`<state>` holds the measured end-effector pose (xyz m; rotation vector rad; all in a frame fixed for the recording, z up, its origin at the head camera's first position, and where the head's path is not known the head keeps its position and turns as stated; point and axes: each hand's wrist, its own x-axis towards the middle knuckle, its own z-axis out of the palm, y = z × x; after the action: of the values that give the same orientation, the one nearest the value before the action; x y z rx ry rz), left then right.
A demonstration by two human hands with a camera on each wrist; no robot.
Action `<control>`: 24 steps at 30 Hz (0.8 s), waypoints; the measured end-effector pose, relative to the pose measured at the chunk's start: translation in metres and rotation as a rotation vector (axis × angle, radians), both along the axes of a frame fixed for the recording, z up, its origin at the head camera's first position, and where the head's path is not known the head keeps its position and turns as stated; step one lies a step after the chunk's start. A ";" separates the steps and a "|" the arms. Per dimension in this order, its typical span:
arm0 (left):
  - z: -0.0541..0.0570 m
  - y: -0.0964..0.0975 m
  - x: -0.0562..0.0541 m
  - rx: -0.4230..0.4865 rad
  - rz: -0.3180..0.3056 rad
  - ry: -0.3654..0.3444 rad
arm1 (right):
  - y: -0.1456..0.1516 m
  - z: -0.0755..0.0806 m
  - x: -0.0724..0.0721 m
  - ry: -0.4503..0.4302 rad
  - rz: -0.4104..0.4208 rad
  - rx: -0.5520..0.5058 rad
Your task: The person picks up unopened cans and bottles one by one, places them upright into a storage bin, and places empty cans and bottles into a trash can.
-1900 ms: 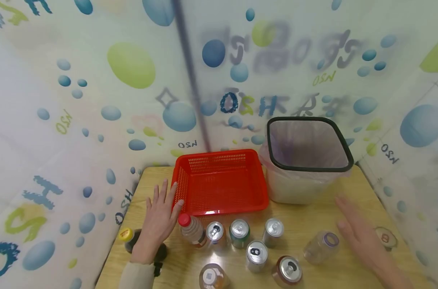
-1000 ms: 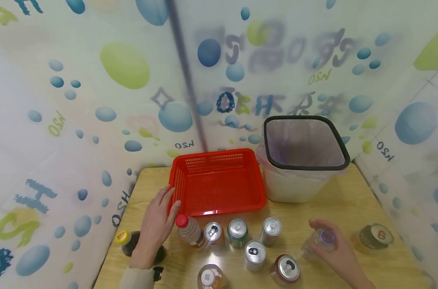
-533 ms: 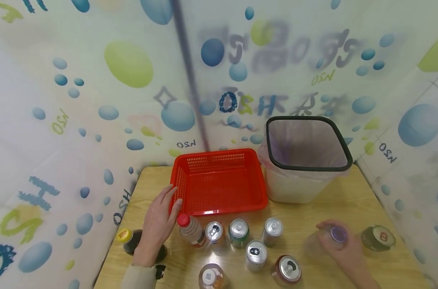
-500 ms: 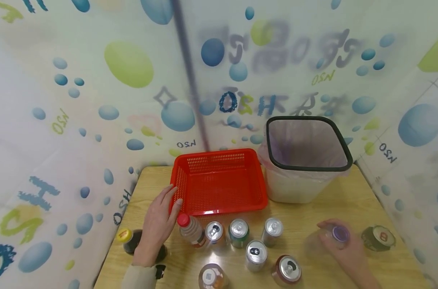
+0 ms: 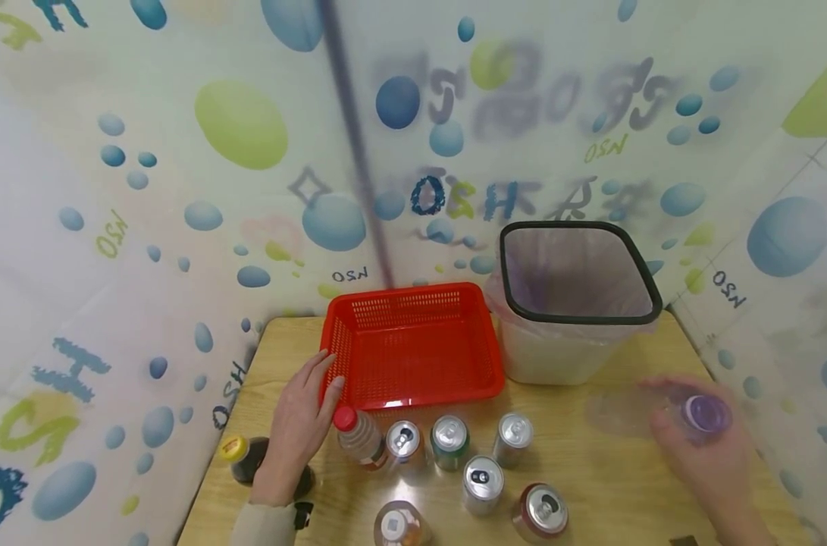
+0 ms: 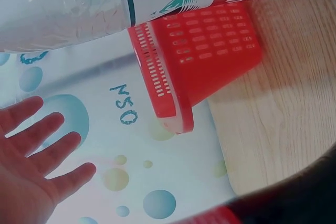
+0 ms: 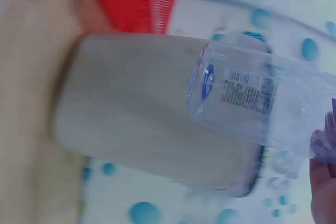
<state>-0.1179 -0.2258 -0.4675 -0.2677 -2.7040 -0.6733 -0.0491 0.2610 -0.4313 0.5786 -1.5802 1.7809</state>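
Note:
My right hand (image 5: 709, 455) grips a clear plastic bottle (image 7: 247, 93) by its neck end, near the purple cap (image 5: 706, 413). The bottle is off the table, tilted, its base pointing left towards the bin; hand and bottle are blurred in the head view. In the right wrist view it overlaps the pale bin (image 7: 142, 108). My left hand (image 5: 297, 421) is relaxed at the left side of the red plastic basket (image 5: 413, 398), fingers spread in the left wrist view. Beside that hand stands a red-capped water bottle (image 5: 360, 440).
Several drink cans stand before the basket, including a green one (image 5: 449, 444) and a dark red one (image 5: 541, 512). An amber drink bottle (image 5: 399, 523) is at the front. A yellow-capped dark bottle (image 5: 245, 459) lies under my left forearm. The lined bin (image 5: 556, 353) stands back right.
My right hand has taken hold of the purple-capped bottle, lifted it and carried it to the right and back, now covering the green-gold can. My left hand's fingers have relaxed slightly.

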 end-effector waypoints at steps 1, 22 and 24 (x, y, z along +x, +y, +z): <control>0.000 0.000 0.001 0.001 0.002 -0.003 | -0.005 0.011 -0.004 0.063 0.059 -0.086; 0.007 -0.004 0.009 -0.010 0.030 -0.019 | -0.045 0.087 -0.119 0.182 -0.016 -0.266; 0.008 -0.005 0.009 -0.008 0.030 -0.018 | -0.041 0.079 -0.129 0.060 -0.039 -0.175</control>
<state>-0.1090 -0.2305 -0.4595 -0.2235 -2.7225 -0.6595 -0.1776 0.2204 -0.3518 0.5091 -1.3697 1.8331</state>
